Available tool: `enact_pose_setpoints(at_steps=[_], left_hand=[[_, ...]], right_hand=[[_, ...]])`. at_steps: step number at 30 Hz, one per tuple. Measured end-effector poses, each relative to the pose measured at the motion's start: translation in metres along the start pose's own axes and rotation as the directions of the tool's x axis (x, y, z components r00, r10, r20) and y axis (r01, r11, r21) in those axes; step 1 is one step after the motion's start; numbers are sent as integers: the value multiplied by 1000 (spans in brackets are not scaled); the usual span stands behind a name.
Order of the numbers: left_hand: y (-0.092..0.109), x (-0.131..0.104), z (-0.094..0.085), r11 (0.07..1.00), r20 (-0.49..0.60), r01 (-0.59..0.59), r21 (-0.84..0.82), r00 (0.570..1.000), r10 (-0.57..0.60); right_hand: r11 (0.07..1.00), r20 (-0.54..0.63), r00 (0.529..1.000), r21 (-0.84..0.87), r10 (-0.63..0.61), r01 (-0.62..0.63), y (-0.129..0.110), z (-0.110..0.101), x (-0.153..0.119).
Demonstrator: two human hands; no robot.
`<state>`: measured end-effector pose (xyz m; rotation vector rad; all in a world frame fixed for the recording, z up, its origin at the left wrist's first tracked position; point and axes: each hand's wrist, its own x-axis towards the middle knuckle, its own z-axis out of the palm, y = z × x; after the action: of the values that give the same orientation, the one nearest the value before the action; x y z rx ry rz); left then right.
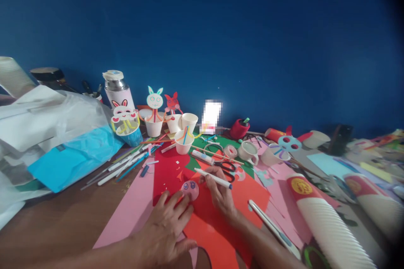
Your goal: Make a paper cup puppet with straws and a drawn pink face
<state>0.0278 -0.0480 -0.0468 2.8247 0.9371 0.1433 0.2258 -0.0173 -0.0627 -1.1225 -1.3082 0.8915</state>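
Everything placed off the pink paper disc: far left of the disc, clear plastic bag with a bright blue packet showing at its front. Left and beyond the disc, flask with a white lid, then a blue cup with a rabbit-eared cutout, white pens lying nearer the disc. Next right, still left and beyond it, white cup carrying a pale face with green-edged ears. Just left of the disc and nearer the wearer, left hand, palm down, fingers slightly apart, fingertips pressing on the disc edge, not clamped round anything. Disc itself has two blue eyes drawn on it, lies over red paper and orange paper. Just right of the disc, right hand, thumb and fingers closed round a white marker, dark blue end pointing right, can't tell if its other end touches paper. Right and beyond the disc, black-handled scissors and a pale mug. Right of the disc, toward the wearer, white-and-blue cutter; farther right, stacked paper cups
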Motion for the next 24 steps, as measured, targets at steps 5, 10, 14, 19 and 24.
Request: enact_pose_setpoints(at_steps=[5,10,14,19,24], left_hand=[[-1,-1,-2,1000,13,0,-30,1000,1],[-4,-3,6,1000,-30,1,-27,1000,-2],[-6,-2,9,1000,-71,-24,3,997,24],[-5,0,1,999,-76,-41,9,996,42],[-6,-1,-2,999,-79,-47,22,996,49]], right_hand=[[991,-46,992,79,115,-111,-7,5,7],[972,0,978,113,210,-208,-15,15,6],[979,8,981,66,193,-194,-12,20,-1],[993,31,996,-83,88,-85,-2,17,-6],[997,-21,999,-59,45,-46,-8,11,-2]])
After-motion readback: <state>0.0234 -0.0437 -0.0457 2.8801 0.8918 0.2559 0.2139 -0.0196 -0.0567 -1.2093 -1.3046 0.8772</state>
